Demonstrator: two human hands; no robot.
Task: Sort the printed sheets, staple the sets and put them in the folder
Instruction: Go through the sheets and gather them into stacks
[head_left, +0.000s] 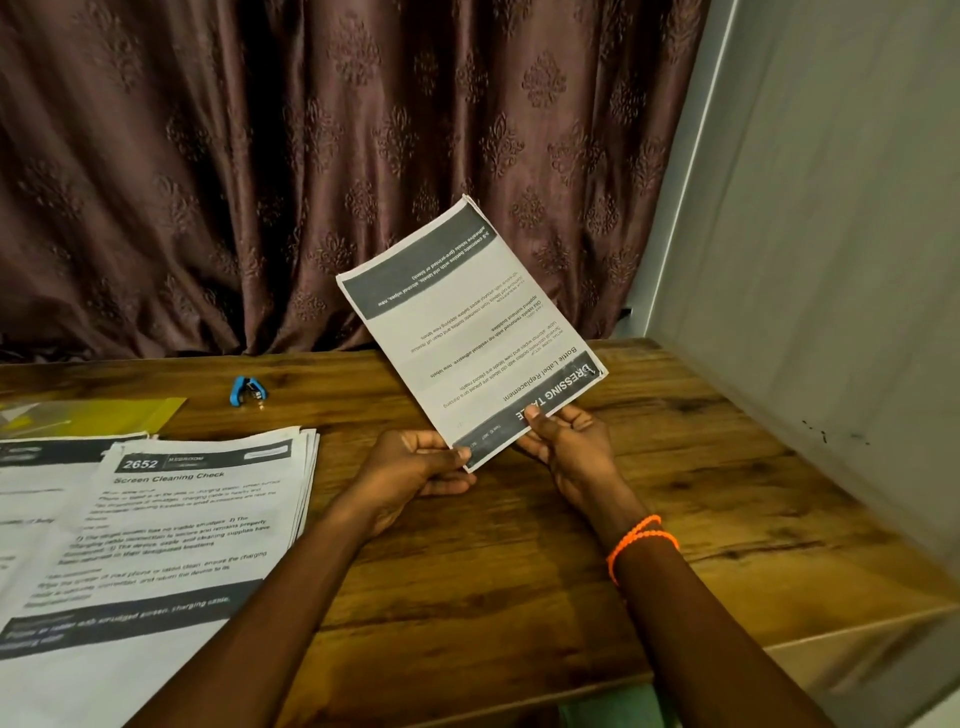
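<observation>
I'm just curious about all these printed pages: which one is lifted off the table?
The Bottle Label Replacement sheet, pinched at its lower edge by the left hand and right hand. The Screen Cleaning Check stack lies flat.

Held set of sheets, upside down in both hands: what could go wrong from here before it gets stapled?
The held set is pinched only along its lower edge by the left hand and right hand, so loose pages could slip or fan out of line. Its print faces the person inverted; it may get stapled at the wrong corner. The blue stapler lies apart, so reaching for it leaves one hand holding.
</observation>
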